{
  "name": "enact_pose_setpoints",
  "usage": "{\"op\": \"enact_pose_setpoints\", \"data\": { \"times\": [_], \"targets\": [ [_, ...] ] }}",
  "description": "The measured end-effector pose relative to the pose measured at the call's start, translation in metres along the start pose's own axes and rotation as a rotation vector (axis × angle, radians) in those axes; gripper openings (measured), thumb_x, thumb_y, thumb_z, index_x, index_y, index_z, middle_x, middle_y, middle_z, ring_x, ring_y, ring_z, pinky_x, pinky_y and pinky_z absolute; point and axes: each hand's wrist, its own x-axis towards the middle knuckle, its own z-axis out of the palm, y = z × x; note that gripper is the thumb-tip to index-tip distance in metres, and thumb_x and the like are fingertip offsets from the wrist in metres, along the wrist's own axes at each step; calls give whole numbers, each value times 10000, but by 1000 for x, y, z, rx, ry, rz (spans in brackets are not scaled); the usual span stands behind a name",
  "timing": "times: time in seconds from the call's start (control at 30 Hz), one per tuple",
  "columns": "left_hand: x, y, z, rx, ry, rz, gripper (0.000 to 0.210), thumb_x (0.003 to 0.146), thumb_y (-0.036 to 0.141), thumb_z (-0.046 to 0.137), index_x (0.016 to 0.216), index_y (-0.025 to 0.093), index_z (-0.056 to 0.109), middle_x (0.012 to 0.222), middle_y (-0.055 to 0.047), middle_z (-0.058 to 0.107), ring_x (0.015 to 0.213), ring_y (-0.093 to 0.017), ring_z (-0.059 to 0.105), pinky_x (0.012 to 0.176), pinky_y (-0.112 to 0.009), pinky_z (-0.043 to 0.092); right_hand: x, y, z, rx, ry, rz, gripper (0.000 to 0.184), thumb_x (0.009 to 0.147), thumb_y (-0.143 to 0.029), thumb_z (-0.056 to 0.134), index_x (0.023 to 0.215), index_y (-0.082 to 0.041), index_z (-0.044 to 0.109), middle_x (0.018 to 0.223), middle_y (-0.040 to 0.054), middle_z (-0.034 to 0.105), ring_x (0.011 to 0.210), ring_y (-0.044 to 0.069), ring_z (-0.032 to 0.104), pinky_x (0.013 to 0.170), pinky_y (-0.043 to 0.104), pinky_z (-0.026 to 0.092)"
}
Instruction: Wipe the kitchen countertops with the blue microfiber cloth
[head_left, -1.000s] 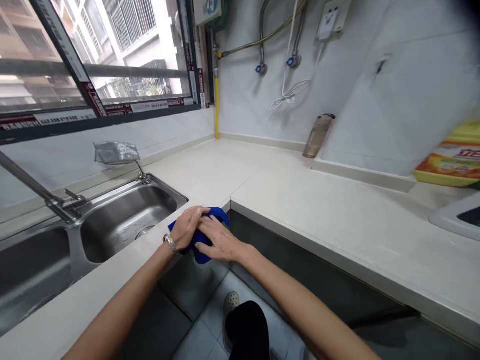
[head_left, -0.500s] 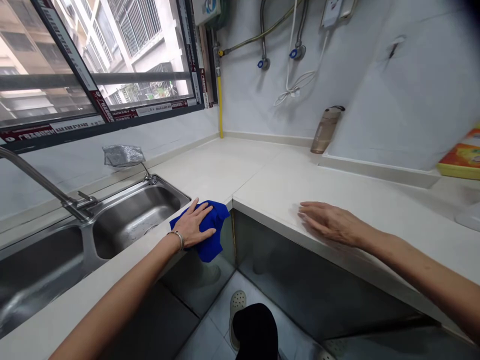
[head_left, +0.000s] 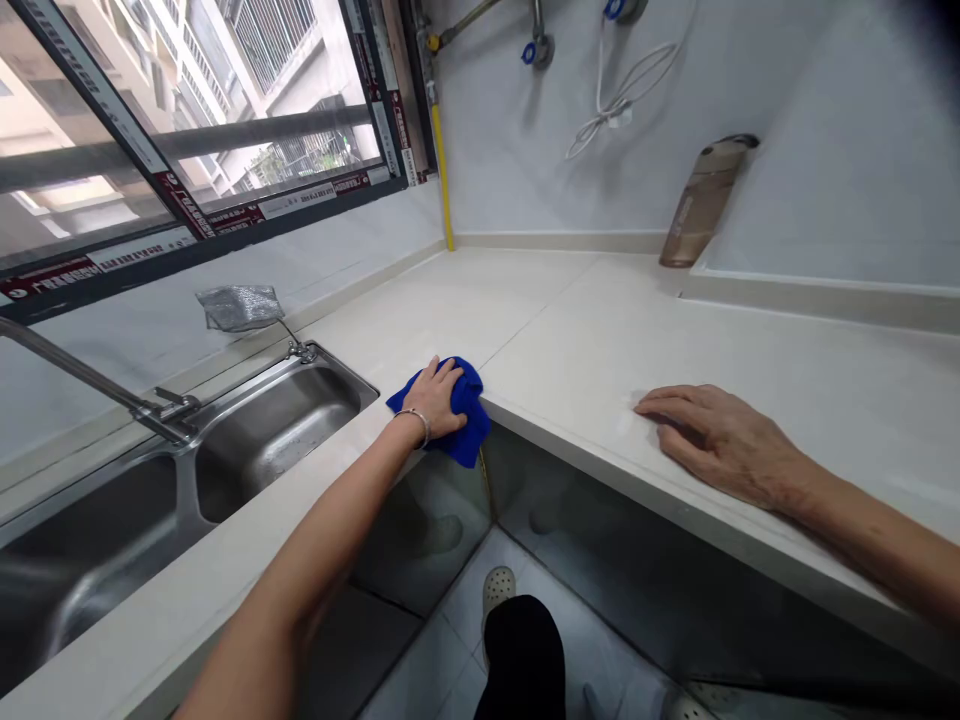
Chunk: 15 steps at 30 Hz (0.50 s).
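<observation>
A blue cloth (head_left: 466, 412) lies bunched at the inner corner of the white countertop (head_left: 555, 350), one end hanging over the front edge. My left hand (head_left: 435, 398) presses down on it, fingers curved over the fabric and a bangle on the wrist. Farther right, my right hand (head_left: 720, 440) rests on the countertop near its front edge. Its fingers are extended and slightly bent, with nothing held in them.
On the left is a steel double sink (head_left: 277, 420) with a tall faucet (head_left: 97, 375) and a small tap wrapped in silver foil (head_left: 238, 307). A brown bottle (head_left: 705, 205) leans against the wall at the back. Below the corner are dark cabinet panels (head_left: 592, 530).
My left hand and the cloth have moved right and farther back toward the counter's corner. My right hand appears lower against the counter, fingers more bent. The view has tilted down.
</observation>
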Motion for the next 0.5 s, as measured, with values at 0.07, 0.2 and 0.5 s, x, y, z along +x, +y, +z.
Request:
{"op": "enact_pose_setpoints", "data": {
  "times": [0.07,0.2,0.5],
  "targets": [
    [9,5,3,6,6,-16,876,716,357,716,1487,118,375,1619,-143,286,1519,-381,118,1250,-501,204,0,3,-2,31,18,20,290,886,-275,465,1087,-232,670,1168,80,687,1065,245,641,945,434,526],
    [5,9,3,9,8,-21,874,752,344,696,1513,121,329,1628,-147,262,1518,-372,135,1252,-505,188,-1,6,-4,66,61,80,273,861,-236,443,998,-231,678,1092,66,717,1000,213,664,881,374,543],
    [-105,-21,-17,23,-45,15,874,757,293,699,1528,154,313,1634,-142,249,1523,-320,154,1256,-486,185,-11,16,4,37,96,44,332,841,-268,436,1025,-215,707,1109,105,712,1023,205,650,912,378,516]
  ]
}}
